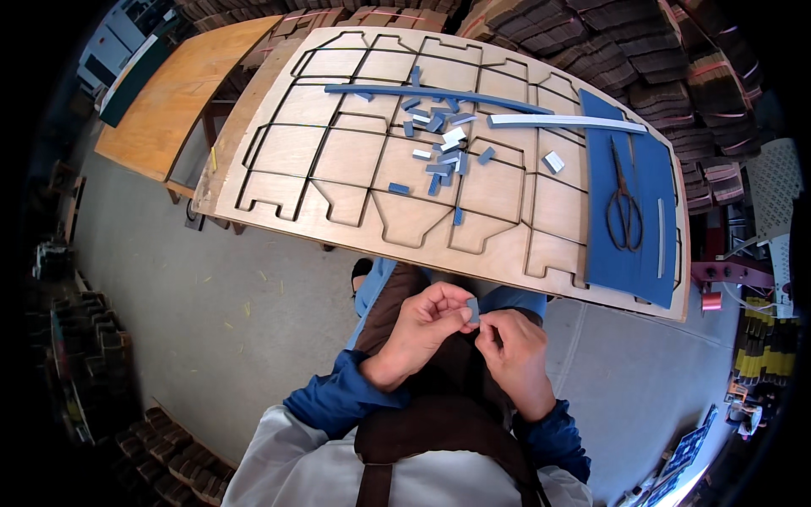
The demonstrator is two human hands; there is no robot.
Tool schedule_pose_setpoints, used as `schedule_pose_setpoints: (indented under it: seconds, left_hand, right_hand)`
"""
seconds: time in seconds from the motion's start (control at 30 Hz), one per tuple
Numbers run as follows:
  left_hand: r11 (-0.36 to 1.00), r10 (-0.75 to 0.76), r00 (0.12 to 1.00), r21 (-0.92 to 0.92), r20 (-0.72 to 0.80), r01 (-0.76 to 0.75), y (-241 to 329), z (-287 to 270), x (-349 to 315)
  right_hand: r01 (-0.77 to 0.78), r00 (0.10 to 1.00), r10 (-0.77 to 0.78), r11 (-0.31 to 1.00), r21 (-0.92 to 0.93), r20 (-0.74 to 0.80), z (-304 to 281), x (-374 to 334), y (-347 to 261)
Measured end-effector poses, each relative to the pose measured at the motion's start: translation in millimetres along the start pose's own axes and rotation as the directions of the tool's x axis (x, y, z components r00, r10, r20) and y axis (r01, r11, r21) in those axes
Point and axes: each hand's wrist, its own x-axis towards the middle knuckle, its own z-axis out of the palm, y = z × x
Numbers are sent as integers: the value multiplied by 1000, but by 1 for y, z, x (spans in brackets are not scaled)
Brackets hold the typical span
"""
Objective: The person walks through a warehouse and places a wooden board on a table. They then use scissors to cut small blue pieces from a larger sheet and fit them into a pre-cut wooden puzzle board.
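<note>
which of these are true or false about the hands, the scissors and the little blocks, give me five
1. The left hand pinches a small grey-blue rectangular piece. True.
2. The right hand grips the scissors. False: the dark, rusty metal scissors lie on a flat blue sheet.
3. The small blue-and-white blocks form one neat tower. False: they lie scattered.
4. The pale wooden board bears black outlines. True.
5. The sheet is on the floor. False: it lies on the board.
</note>
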Motion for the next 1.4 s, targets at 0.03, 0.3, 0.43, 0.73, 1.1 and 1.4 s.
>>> schedule_pose_setpoints:
  seconds: [0.03,0.3,0.43,0.73,1.1,1.4]
  left_hand:
    - [1000,-11,1000,2,7,11,0,-1,0]
    - [998,-45,997,45,60,43,6,-1,0]
    - [995,-74,994,70,76,69,8,-1,-4]
    - [934,-14,1000,358,0,13,40,-28,-29]
    - [864,231,962,485,-145,-134,65,-53,-41]
    - [830,278,948,536,-157,-155,75,-62,-37]
  right_hand:
    - [-9,1000,9,1000,21,-11,1,0,1]
    - [-91,995,97,985,144,-35,1,1,9]
    - [-175,979,187,974,146,-78,-7,-8,21]
    - [-57,946,83,994,-93,312,-10,-24,40]
    - [198,950,-100,925,-324,296,63,52,-15]
    - [101,993,-55,849,-518,102,13,77,11]
